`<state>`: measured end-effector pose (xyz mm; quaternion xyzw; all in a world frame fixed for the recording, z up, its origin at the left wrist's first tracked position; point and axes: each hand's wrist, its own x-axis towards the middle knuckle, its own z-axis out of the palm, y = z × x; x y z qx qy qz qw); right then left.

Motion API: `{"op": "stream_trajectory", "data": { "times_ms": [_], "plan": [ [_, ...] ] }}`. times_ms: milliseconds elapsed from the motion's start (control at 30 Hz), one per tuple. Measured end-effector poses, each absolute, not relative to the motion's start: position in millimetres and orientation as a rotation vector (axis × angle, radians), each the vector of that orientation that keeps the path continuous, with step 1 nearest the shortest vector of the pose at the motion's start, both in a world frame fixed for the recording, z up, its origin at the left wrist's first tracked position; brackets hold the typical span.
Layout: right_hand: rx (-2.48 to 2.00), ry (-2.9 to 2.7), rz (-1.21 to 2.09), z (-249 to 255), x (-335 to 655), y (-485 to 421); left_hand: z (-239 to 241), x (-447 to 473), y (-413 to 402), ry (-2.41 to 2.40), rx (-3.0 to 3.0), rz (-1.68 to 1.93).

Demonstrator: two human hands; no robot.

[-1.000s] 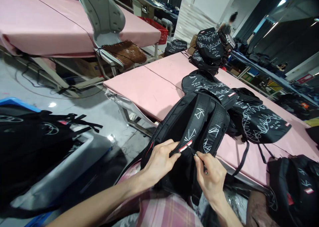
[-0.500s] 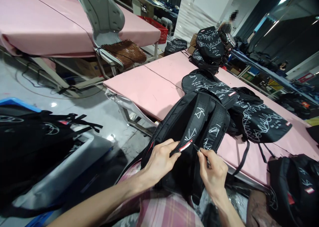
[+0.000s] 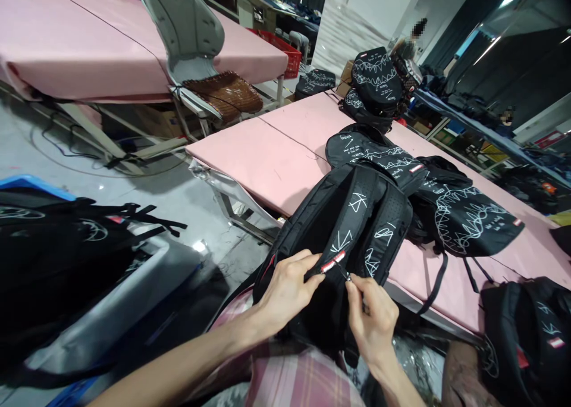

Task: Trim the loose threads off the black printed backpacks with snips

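Note:
A black backpack (image 3: 307, 210) leans from my lap onto the pink table edge, its back panel and white-scribbled straps facing me. My left hand (image 3: 289, 282) pinches the shoulder strap (image 3: 350, 222) beside a small red and white label (image 3: 333, 262). Between the thumb and fingers of my right hand (image 3: 375, 306) is a slim dark pointed tool (image 3: 348, 276) with a shiny metal part; its exact kind is unclear. The tool's tip lies at the label's lower right edge, though contact is hard to make out. My fingers hide the rest of the tool.
More printed black backpacks (image 3: 473, 213) lie on the pink table (image 3: 267, 157), with others stacked at its far end. At left, a bin (image 3: 147, 270) holds black bags. A grey chair (image 3: 191, 32) stands by another table. A person (image 3: 405, 47) is in the background.
My right hand has moved slightly left and down, bringing the tool's tip over to the label. My left hand keeps its grip on the strap.

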<state>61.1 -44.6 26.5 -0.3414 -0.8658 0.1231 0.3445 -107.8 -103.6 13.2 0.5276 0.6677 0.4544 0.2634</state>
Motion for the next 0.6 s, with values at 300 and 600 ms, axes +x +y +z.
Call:
{"op": "stream_trajectory", "data": {
  "times_ms": [300, 600],
  "plan": [
    [-1.118, -1.884, 1.051, 47.8, 36.1, -13.7, 14.9, -105.9, -103.2, 1.802, 1.476, 1.248],
    [-1.125, -2.085, 1.161, 50.3, 22.3, -9.9, 15.5, -104.8, -103.8, 1.761, 1.775, 1.366]
  ]
}}
